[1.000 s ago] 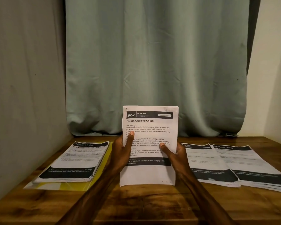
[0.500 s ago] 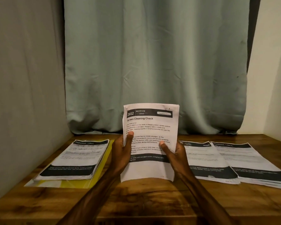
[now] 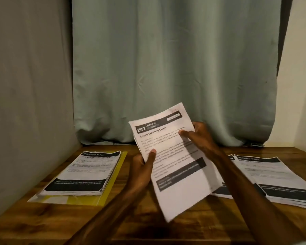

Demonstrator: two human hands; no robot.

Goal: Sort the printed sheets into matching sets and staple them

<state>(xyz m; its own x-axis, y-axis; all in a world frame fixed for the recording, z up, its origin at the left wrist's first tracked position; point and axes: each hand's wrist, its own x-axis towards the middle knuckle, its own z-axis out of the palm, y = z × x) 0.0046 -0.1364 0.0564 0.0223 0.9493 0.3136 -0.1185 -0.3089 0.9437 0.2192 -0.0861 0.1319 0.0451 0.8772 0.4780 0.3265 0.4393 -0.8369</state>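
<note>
Left hand point(image 3: 141, 172) pinches the left edge of the held set point(image 3: 173, 156), thumb on the front and fingers behind. The right hand point(image 3: 200, 137) now pinches the upper right edge the same way, having slid up from the lower right side where it was half a second ago. With that the set has swung from upright to tilted, top leaning right and bottom corner pointing down toward us over the table point(image 3: 148, 227), clear of the wood. We read this as a reorient, probably toward setting it down or squaring it, so the sorting step is mid-way and not placed yet. The set is white printed paper with a black header, "2652 BEDROOM", titled "Screen Cleaning Check", and a dark band lower down. Several sheet edges show at its left side, and the lower half is motion-blurred. We cannot tell if it is stapled, and no stapler is in view. Further out, the left stack point(image 3: 85, 174) lies on a yellow folder point(image 3: 113, 183), unchanged. The right stack point(image 3: 279, 179) and a second stack point(image 3: 224, 190), partly hidden behind the held set, lie flat too. A curtain point(image 3: 166, 68) hangs behind.
</note>
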